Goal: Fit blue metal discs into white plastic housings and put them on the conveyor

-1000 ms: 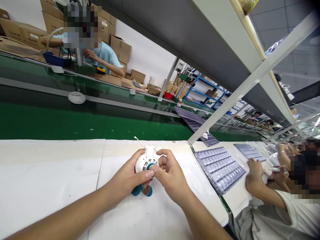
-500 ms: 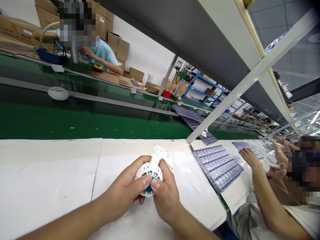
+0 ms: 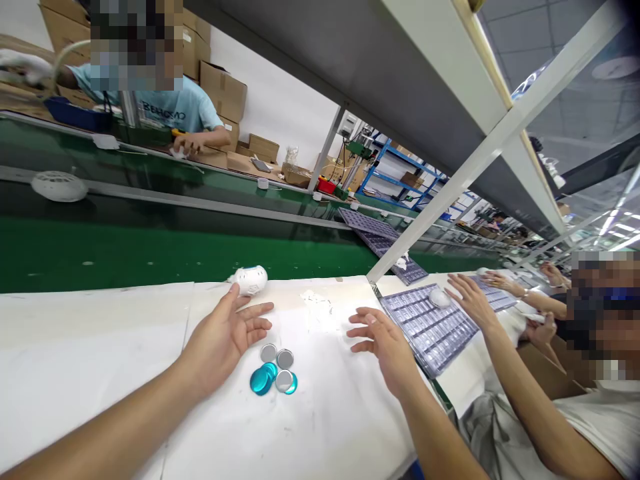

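My left hand is open, fingers spread and palm turned inward, over the white work surface. Just beyond its index finger is a white round vented housing, tilted, at the border with the green belt; whether a fingertip still touches it I cannot tell. My right hand hangs open and bare to the right, near the clear tray. Between and below the hands lies a small group of round metal caps, some teal, others silver, a few overlapping.
A clear compartmented tray lies to the right, a white round part over it by a co-worker's hand. A slanting post rises there. Another white housing is on the green belt. Across it sits another person.
Both hands held the white housing together; now they are apart and open, the housing beyond the left hand. The metal caps have come into sight. The housing on the belt appears further left.
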The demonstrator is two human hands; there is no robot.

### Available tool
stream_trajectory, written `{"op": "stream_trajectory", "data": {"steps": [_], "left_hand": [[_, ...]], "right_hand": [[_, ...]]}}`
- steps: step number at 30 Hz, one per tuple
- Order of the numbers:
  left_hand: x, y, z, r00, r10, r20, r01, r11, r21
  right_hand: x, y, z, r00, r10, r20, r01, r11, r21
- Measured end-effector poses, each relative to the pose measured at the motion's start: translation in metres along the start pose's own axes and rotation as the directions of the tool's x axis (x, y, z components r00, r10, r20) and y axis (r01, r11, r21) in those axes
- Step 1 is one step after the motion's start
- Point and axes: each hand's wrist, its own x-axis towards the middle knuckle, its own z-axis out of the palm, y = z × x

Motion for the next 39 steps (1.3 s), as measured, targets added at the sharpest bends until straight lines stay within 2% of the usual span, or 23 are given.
{"op": "stream_trajectory", "data": {"steps": [2, 3, 5, 7, 9, 10, 12, 14, 18, 21, 24, 27, 30, 31, 32, 33, 34, 36, 38, 39], "left_hand": [[0.001, -0.002, -0.002, 1.0, -0.006, 0.001, 0.006, 1.0, 0.031], [0.001, -0.004, -0.003, 1.0, 0.0, 0.005, 0.0, 0.999, 0.052], [0.001, -0.008, -0.005, 1.0, 0.019, 0.021, -0.021, 0.995, 0.102], [0.003, -0.011, -0.007, 0.999, 0.018, 0.05, -0.026, 0.988, 0.151], [0.006, -0.015, -0.01, 0.997, 0.003, 0.071, -0.017, 0.98, 0.2], [0.007, -0.017, -0.011, 0.997, -0.01, 0.079, -0.008, 0.975, 0.224], [0.01, -0.02, -0.015, 0.996, -0.02, 0.087, -0.004, 0.963, 0.27], [0.012, -0.023, -0.017, 0.995, -0.025, 0.095, -0.006, 0.949, 0.317], [0.008, -0.022, -0.016, 0.996, -0.008, 0.091, -0.025, 0.933, 0.36], [0.001, -0.019, -0.01, 0.993, 0.029, 0.113, -0.066, 0.939, 0.339], [-0.004, -0.016, -0.005, 0.988, 0.069, 0.138, -0.108, 0.948, 0.3], [-0.005, -0.014, -0.002, 0.983, 0.13, 0.128, -0.159, 0.955, 0.249], [-0.009, -0.012, 0.002, 0.977, 0.168, 0.134, -0.195, 0.955, 0.225], [-0.012, -0.012, 0.004, 0.975, 0.158, 0.159, -0.191, 0.956, 0.224], [-0.016, -0.012, 0.007, 0.971, 0.137, 0.196, -0.18, 0.958, 0.222], [-0.021, -0.013, 0.01, 0.965, 0.107, 0.24, -0.16, 0.963, 0.216], [-0.026, -0.014, 0.014, 0.955, 0.071, 0.289, -0.136, 0.968, 0.212], [-0.034, -0.016, 0.019, 0.924, 0.003, 0.382, -0.07, 0.984, 0.161], [-0.039, -0.015, 0.021, 0.905, -0.031, 0.424, 0.008, 0.998, 0.056], [-0.038, -0.014, 0.021, 0.911, -0.033, 0.411, 0.036, 0.999, 0.002]], "right_hand": [[0.02, 0.008, -0.032, 0.988, -0.012, -0.154, 0.0, 0.997, -0.074], [0.032, 0.011, -0.051, 0.967, -0.025, -0.255, -0.006, 0.992, -0.124], [0.057, 0.015, -0.09, 0.88, -0.07, -0.469, -0.048, 0.971, -0.235], [0.082, 0.017, -0.129, 0.761, -0.121, -0.637, -0.131, 0.933, -0.334], [0.106, 0.02, -0.162, 0.674, -0.145, -0.724, -0.236, 0.887, -0.397], [0.117, 0.023, -0.175, 0.652, -0.144, -0.744, -0.286, 0.863, -0.417], [0.138, 0.028, -0.192, 0.649, -0.119, -0.752, -0.366, 0.817, -0.446], [0.155, 0.033, -0.2, 0.671, -0.082, -0.737, -0.42, 0.777, -0.469], [0.176, 0.035, -0.199, 0.702, -0.019, -0.712, -0.48, 0.726, -0.492], [0.176, 0.025, -0.193, 0.701, -0.011, -0.713, -0.489, 0.721, -0.492], [0.159, 0.009, -0.183, 0.719, -0.049, -0.694, -0.435, 0.746, -0.504], [0.123, -0.003, -0.159, 0.798, -0.107, -0.593, -0.289, 0.795, -0.533], [0.065, -0.01, -0.11, 0.924, -0.148, -0.352, -0.059, 0.856, -0.514], [0.044, -0.013, -0.087, 0.959, -0.173, -0.226, 0.05, 0.883, -0.467], [0.024, -0.017, -0.061, 0.967, -0.249, -0.044, 0.224, 0.923, -0.312], [0.006, -0.022, -0.034, 0.939, -0.333, 0.092, 0.343, 0.926, -0.157], [-0.009, -0.028, -0.007, 0.899, -0.392, 0.195, 0.408, 0.911, -0.052], [-0.026, -0.037, 0.041, 0.822, -0.436, 0.367, 0.455, 0.89, 0.037], [-0.027, -0.04, 0.073, 0.755, -0.447, 0.479, 0.478, 0.876, 0.063], [-0.024, -0.039, 0.081, 0.725, -0.462, 0.511, 0.497, 0.864, 0.076]]}}
